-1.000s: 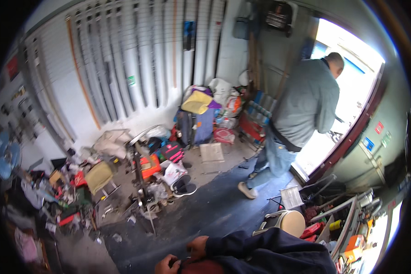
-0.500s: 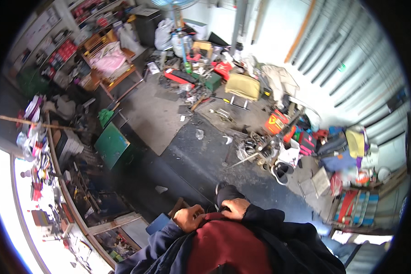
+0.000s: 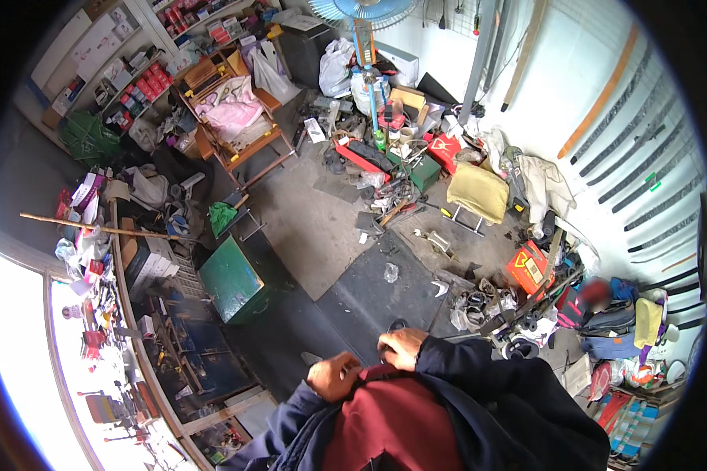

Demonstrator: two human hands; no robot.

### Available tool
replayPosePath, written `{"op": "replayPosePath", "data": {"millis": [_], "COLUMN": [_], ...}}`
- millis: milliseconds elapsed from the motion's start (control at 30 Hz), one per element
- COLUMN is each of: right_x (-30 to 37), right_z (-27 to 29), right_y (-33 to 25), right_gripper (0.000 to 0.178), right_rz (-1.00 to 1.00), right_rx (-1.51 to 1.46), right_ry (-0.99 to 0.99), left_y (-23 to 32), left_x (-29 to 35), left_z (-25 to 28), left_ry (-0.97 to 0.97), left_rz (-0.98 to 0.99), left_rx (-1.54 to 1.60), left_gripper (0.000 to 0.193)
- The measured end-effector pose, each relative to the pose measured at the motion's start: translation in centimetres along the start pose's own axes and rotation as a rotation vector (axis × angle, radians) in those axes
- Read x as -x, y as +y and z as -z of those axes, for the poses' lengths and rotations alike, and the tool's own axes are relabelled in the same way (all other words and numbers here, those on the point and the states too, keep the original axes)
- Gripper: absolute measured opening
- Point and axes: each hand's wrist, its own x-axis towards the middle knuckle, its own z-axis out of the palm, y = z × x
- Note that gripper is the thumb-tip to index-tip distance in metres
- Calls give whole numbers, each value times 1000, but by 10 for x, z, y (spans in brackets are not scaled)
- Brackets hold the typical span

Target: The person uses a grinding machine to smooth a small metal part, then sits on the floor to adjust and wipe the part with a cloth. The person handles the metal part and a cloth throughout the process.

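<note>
A white wall [image 3: 565,86] hung with long dark strips rises on the right, while stocked shelves [image 3: 132,61] line the upper left. The floor is part grey concrete [image 3: 291,200], part dark covering [image 3: 353,286]. A wooden chair [image 3: 255,151], a green cabinet [image 3: 229,275] and a yellow-cushioned seat [image 3: 477,192] stand about; white light fills the window [image 3: 8,337] at lower left.

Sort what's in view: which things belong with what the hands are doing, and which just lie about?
Nearest the left hand and right hand:
- maroon fabric shirt
- dark-blue fabric jacket
Whether either hand grips anything is unclear.

Lying about:
- green rectangular box
- yellow cushioned metal-legged seat
- brown wooden armchair
- pink patterned cloth
</note>
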Motion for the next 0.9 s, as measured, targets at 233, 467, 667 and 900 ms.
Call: {"op": "replayPosePath", "data": {"millis": [233, 467, 667, 900], "right_x": [-60, -100, -162, -186], "right_z": [61, 104, 109, 98], "right_y": [16, 55, 34, 9], "right_gripper": [28, 34, 30, 27], "right_rz": [-13, -198, -465, -660], "right_rx": [-16, -115, -217, -410], "right_ry": [-2, 147, 376, 547], "left_y": [14, 1, -9, -17], "left_x": [-89, -209, -317, -424], "left_z": [45, 101, 178, 208], "left_ry": [-120, -274, -379, -757], "left_rz": [60, -61, -196, -351], "left_rx": [66, -39, -229, -410], "left_gripper": [19, 22, 22, 22]}}
